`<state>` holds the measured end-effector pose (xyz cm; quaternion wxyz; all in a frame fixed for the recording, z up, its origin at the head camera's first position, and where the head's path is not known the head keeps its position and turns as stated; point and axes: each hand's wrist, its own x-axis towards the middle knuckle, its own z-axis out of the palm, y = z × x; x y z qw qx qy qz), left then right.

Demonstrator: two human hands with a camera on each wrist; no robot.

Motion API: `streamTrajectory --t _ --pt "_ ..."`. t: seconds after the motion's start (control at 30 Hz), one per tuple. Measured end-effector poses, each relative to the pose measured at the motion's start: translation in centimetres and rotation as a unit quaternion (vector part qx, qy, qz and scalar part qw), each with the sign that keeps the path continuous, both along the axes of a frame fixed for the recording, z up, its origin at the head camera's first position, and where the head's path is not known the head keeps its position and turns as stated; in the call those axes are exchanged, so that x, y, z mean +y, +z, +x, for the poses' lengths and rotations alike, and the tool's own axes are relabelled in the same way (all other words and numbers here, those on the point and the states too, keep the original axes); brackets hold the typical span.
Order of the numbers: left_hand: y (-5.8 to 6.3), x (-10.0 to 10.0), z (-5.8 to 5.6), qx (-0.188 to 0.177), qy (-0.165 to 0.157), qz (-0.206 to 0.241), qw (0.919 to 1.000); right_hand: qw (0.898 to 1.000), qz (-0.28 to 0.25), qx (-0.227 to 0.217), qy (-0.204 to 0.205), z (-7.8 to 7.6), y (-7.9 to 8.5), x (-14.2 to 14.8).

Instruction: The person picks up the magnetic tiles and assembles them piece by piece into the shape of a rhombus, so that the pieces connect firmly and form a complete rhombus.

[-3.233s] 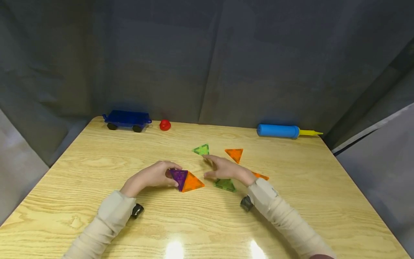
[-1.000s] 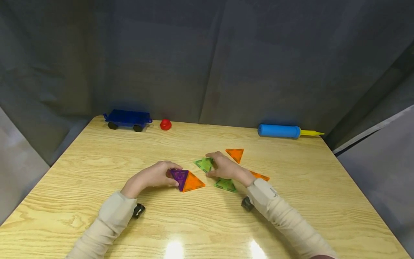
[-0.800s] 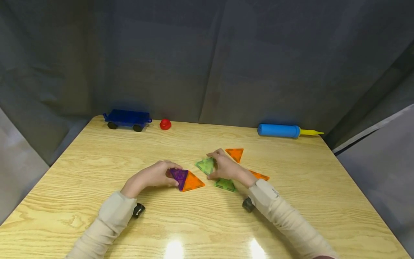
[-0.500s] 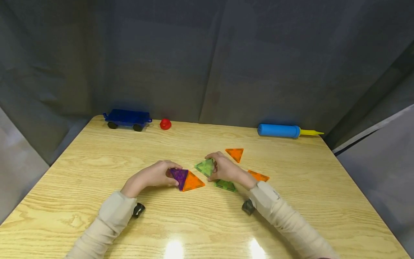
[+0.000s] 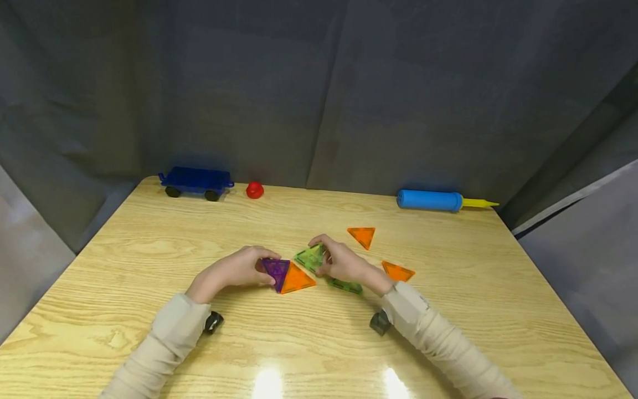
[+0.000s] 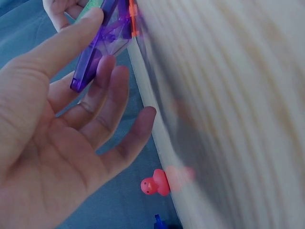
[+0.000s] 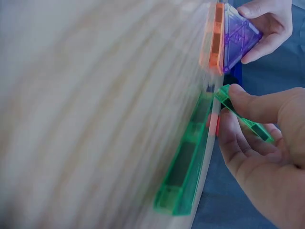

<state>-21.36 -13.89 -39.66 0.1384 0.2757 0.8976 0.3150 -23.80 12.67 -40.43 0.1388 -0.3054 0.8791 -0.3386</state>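
Observation:
My left hand (image 5: 238, 270) pinches a translucent purple triangular magnetic tile (image 5: 276, 271) between thumb and fingers. The purple tile stands tilted up beside an orange triangular tile (image 5: 298, 279) lying on the table, their edges meeting. With thumb and fingers, my right hand (image 5: 345, 262) grips a light green triangular tile (image 5: 309, 257), tilted, just behind and right of the orange one. In the right wrist view this green tile (image 7: 251, 125) is raised, its near end partly covered by the thumb. A second green tile (image 5: 347, 286) lies under the right hand, partly hidden by it.
Two more orange triangular tiles, one farther back (image 5: 362, 236) and one right of the hand (image 5: 398, 271), lie flat. Along the table's far edge stand a blue wheeled cart (image 5: 196, 180), a small red duck (image 5: 255, 190) and a blue hand pump (image 5: 430, 200) with yellow nozzle.
My right hand reached the far green tile, took hold of it and drew it nearer, then shifted slightly left toward the orange tile. The left hand stays on the purple tile.

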Motion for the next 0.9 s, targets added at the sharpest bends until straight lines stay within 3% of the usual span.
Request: streamTrajectory --t 0.53,0.9 --pt "0.29 0.26 0.16 0.001 0.005 -0.001 1.0 1.0 0.009 0.009 0.007 0.7 0.2 -0.76" --pt "0.42 0.34 0.24 0.007 0.0 0.002 1.0 1.0 -0.009 -0.012 0.015 0.67 0.3 -0.77"
